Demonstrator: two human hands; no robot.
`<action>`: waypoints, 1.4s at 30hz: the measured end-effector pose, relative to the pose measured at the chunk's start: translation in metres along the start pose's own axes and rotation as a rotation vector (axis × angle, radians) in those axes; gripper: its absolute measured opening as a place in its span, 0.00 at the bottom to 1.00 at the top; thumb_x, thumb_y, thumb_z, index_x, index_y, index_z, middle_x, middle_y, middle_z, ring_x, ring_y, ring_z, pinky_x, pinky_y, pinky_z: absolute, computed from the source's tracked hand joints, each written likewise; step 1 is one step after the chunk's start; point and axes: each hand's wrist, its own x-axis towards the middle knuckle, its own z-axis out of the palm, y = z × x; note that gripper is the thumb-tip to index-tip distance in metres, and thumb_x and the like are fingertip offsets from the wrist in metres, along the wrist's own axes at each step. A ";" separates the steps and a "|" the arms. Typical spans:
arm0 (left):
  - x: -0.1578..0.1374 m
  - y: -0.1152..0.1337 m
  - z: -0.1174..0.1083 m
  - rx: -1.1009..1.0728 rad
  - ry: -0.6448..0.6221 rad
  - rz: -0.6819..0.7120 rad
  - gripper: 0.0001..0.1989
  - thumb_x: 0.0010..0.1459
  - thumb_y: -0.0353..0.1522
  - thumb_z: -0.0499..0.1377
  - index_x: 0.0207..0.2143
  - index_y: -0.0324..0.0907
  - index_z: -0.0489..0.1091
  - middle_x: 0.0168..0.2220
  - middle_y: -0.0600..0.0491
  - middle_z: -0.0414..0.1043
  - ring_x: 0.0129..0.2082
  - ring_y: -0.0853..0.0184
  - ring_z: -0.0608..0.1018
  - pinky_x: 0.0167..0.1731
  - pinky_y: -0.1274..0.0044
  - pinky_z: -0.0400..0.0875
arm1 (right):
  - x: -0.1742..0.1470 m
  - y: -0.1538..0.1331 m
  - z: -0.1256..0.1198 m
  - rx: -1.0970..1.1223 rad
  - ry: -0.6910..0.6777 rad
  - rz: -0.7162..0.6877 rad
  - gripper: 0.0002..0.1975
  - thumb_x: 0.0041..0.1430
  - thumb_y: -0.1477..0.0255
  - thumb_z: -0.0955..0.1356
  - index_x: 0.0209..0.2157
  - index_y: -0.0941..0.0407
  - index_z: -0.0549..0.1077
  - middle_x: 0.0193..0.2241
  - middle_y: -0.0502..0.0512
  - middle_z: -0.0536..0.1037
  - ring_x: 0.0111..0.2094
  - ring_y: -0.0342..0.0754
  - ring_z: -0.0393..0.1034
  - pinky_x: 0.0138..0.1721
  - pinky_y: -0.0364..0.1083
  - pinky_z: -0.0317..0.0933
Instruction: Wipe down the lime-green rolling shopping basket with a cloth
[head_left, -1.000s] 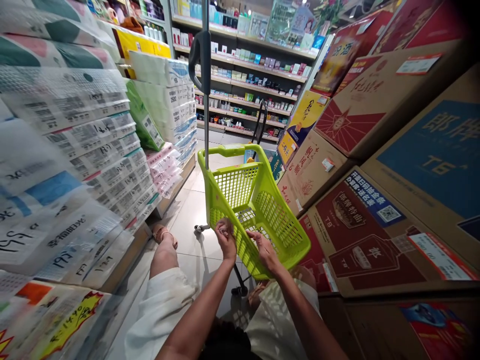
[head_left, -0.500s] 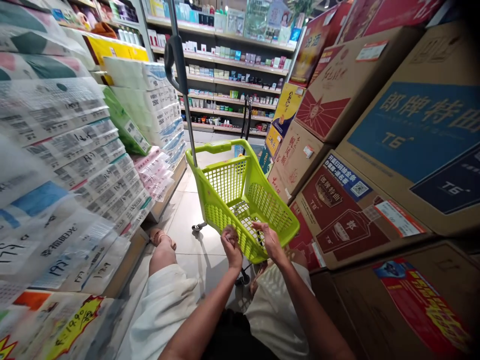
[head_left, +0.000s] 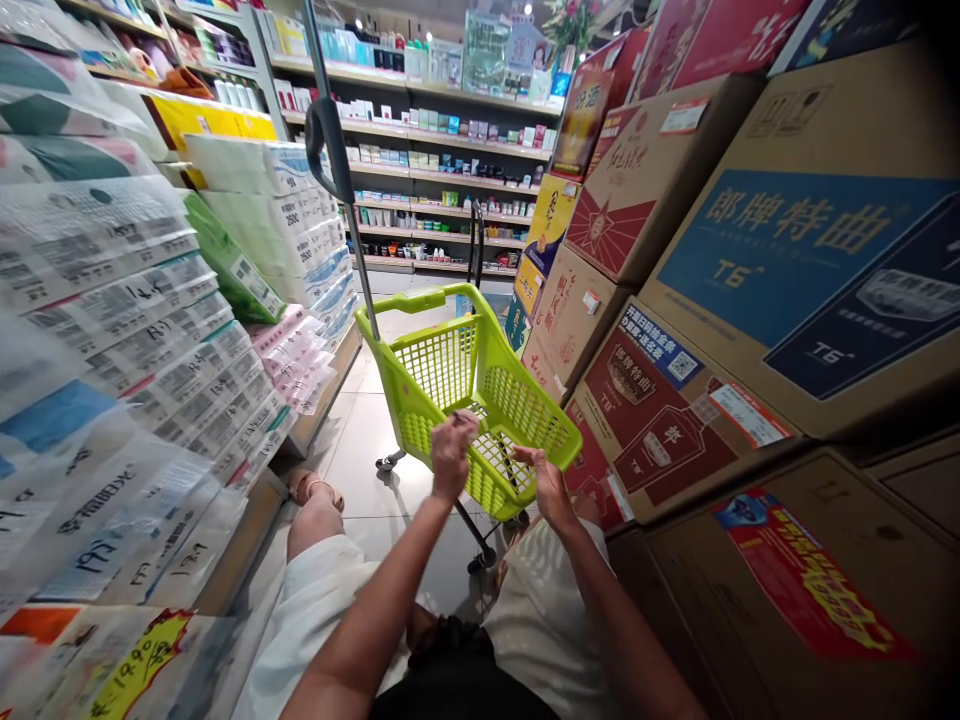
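My left hand (head_left: 452, 455) is raised in front of the near side of a lime-green shopping basket cart (head_left: 420, 428). Its fingers are curled together; whatever they may hold is too small and blurred to make out. Close by, my right hand (head_left: 549, 484) has its fingers stretched toward the left one and holds nothing that I can see. It overlaps the cart's near right corner in the view. Through the slotted walls and open top, part of the basket's inside shows. The cart's long grey handle (head_left: 330, 150) stands pulled up at its far left corner.
Packs of tissue paper (head_left: 142, 300) are stacked along the left. Cardboard liquor boxes (head_left: 810, 270) rise on the right. Ahead, shelves (head_left: 450, 140) hold many small packaged goods. A dark upright handle (head_left: 477, 245) stands behind the cart, on the tiled floor (head_left: 352, 440).
My left hand has lifted slightly and its fingers have curled upward. The right hand stays nearly in place. The whole view has shifted, so the cart appears a little further left.
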 end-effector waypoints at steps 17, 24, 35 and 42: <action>-0.015 0.008 -0.016 0.222 -0.487 0.686 0.14 0.72 0.27 0.50 0.44 0.45 0.76 0.43 0.48 0.77 0.47 0.63 0.75 0.50 0.68 0.70 | -0.002 -0.006 -0.013 -0.040 0.074 0.027 0.39 0.70 0.41 0.52 0.49 0.56 0.80 0.46 0.63 0.84 0.51 0.56 0.78 0.60 0.58 0.67; 0.022 -0.015 -0.038 0.380 -0.295 0.406 0.16 0.71 0.27 0.48 0.46 0.45 0.76 0.45 0.45 0.76 0.49 0.59 0.73 0.50 0.64 0.70 | 0.006 -0.012 -0.005 0.016 0.049 0.024 0.40 0.69 0.40 0.54 0.50 0.57 0.79 0.44 0.63 0.84 0.50 0.56 0.78 0.59 0.57 0.67; 0.097 -0.055 -0.068 0.459 -0.379 0.401 0.16 0.69 0.25 0.51 0.45 0.45 0.77 0.50 0.45 0.76 0.54 0.57 0.71 0.55 0.62 0.70 | 0.015 -0.017 0.024 -0.097 -0.063 -0.028 0.38 0.73 0.44 0.50 0.51 0.54 0.79 0.45 0.60 0.84 0.52 0.54 0.78 0.60 0.54 0.67; 0.109 -0.066 -0.073 0.410 -0.310 0.359 0.18 0.67 0.22 0.52 0.50 0.46 0.76 0.51 0.46 0.75 0.54 0.57 0.71 0.55 0.63 0.72 | 0.026 -0.003 0.052 -0.406 -0.203 -0.211 0.25 0.76 0.56 0.55 0.54 0.53 0.75 0.50 0.60 0.82 0.53 0.52 0.76 0.57 0.51 0.68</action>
